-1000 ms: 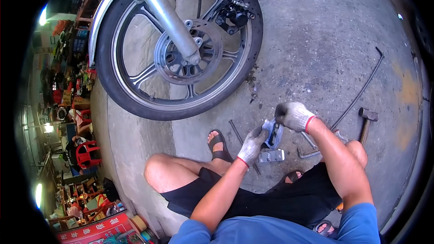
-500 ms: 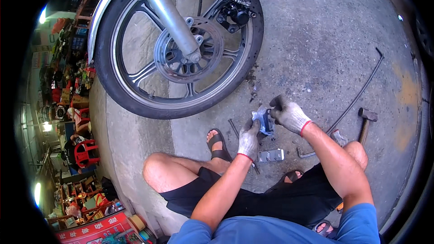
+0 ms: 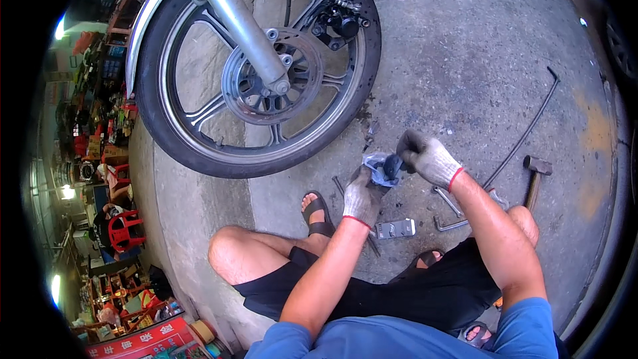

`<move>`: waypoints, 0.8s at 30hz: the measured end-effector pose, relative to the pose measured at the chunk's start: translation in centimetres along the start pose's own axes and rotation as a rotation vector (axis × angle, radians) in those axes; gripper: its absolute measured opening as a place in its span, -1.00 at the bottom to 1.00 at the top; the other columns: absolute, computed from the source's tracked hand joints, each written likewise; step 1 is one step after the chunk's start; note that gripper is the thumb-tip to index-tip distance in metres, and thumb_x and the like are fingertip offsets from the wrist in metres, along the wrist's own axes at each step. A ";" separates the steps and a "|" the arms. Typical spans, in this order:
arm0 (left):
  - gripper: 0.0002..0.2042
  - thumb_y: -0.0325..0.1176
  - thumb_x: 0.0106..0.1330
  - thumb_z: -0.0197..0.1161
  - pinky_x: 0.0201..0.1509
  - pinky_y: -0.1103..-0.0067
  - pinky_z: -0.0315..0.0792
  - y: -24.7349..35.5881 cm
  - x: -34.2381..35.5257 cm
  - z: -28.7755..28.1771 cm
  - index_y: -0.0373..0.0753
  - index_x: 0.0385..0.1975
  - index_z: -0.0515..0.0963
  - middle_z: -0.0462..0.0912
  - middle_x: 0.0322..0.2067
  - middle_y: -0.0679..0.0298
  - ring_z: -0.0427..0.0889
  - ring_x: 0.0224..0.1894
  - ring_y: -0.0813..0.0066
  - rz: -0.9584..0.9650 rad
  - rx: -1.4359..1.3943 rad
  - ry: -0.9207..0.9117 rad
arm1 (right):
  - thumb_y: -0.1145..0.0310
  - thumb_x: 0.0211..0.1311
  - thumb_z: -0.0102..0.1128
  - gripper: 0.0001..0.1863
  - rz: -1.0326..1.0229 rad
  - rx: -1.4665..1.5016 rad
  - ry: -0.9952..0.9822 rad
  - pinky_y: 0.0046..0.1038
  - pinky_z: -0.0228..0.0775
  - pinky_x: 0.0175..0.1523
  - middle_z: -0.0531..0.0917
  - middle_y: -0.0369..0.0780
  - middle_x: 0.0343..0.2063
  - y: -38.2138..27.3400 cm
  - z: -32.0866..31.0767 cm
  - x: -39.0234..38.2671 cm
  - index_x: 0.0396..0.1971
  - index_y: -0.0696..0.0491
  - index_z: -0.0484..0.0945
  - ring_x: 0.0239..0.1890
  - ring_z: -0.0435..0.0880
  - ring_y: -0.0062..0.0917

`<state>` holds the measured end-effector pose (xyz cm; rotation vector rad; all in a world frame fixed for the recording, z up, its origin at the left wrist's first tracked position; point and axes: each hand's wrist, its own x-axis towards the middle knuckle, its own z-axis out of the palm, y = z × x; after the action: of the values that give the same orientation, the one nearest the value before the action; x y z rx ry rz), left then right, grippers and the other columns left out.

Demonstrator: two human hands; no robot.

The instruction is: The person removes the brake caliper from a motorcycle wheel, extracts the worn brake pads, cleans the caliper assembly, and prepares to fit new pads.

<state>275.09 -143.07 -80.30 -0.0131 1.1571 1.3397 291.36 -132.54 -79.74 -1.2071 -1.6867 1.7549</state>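
Note:
My left hand, in a grey-white work glove, grips a crumpled translucent blue plastic bag with something dark in it. My right hand, gloved the same way, is closed in a pinch at the bag's right side, on a small dark piece whose shape I cannot make out. A small grey-and-white box lies on the concrete below my hands. Above them stands a motorcycle front wheel with a silver fork, a brake disc and a black caliper.
A hammer, a long bent bar, L-shaped wrenches and a thin rod lie around my legs. My sandaled foot is near the tyre. Leftward is a cluttered shop with red chairs and seated people.
Both hands have shifted a little upward and leftward. The bag is tipped and bunched differently, and the dark piece sits nearer its right edge.

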 end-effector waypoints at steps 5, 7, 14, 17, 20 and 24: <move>-0.66 -0.26 0.53 -0.15 0.21 0.22 0.47 0.4 0.3 0.5 -0.29 0.16 0.38 0.52 0.10 0.09 0.57 0.10 0.16 0.008 -0.021 -0.026 | 0.48 0.33 0.00 -0.88 0.069 0.547 0.174 -0.56 0.50 -0.27 0.61 -0.29 -0.44 -2.3 -1.7 -0.1 -0.27 0.15 0.52 -0.41 0.61 -0.62; -0.65 -0.27 0.53 -0.15 0.21 0.20 0.46 0.5 0.5 0.6 -0.30 0.16 0.38 0.50 0.12 0.07 0.57 0.10 0.14 0.027 -0.017 0.068 | 0.47 0.33 0.00 -0.87 0.111 0.794 0.134 -0.53 0.51 -0.26 0.60 -0.28 -0.45 -2.6 -2.2 -0.1 -0.24 0.14 0.53 -0.41 0.60 -0.61; -0.65 -0.29 0.52 -0.10 0.11 0.30 0.52 0.6 0.0 1.4 -0.33 0.16 0.38 0.56 0.04 0.10 0.61 0.02 0.25 0.016 0.189 0.063 | 0.38 0.11 0.24 -0.76 -0.068 -0.025 -0.024 -0.36 0.53 -0.12 0.68 -0.16 -0.38 -1.5 1.2 -1.0 -0.24 0.17 0.59 -0.29 0.67 -0.38; -0.70 -0.36 0.48 -0.01 -0.02 0.31 0.57 -0.2 -0.1 1.0 -0.42 0.08 0.41 0.58 -0.08 0.11 0.64 -0.11 0.30 0.067 0.259 0.070 | 0.38 -0.02 0.19 -0.73 -0.091 -0.579 0.016 -0.15 0.50 -0.07 0.65 0.02 -0.30 -0.4 2.9 -1.2 -0.25 0.07 0.57 -0.20 0.65 -0.05; -0.69 -0.36 0.47 0.00 -0.02 0.33 0.57 -0.8 0.2 -0.2 -0.40 0.09 0.40 0.59 -0.10 0.13 0.64 -0.10 0.31 0.080 0.186 0.085 | 0.38 -0.02 0.25 -0.72 -0.168 -0.492 0.011 -0.15 0.50 -0.07 0.65 0.03 -0.31 0.1 3.0 -0.9 -0.24 0.07 0.57 -0.19 0.64 -0.04; -0.67 -0.35 0.44 0.05 -0.01 0.40 0.54 -1.0 1.0 -0.8 -0.40 0.10 0.42 0.60 -0.11 0.13 0.63 -0.09 0.33 0.061 0.074 0.162 | 0.37 0.03 0.32 -0.74 -0.151 -0.308 0.154 -0.25 0.50 -0.12 0.65 -0.03 -0.36 -1.0 2.3 -1.0 -0.26 0.10 0.56 -0.26 0.67 -0.20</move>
<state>275.14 -143.11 -81.88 -0.0341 1.3527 1.3684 289.80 -134.49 -78.72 -1.2674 -1.9476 1.3130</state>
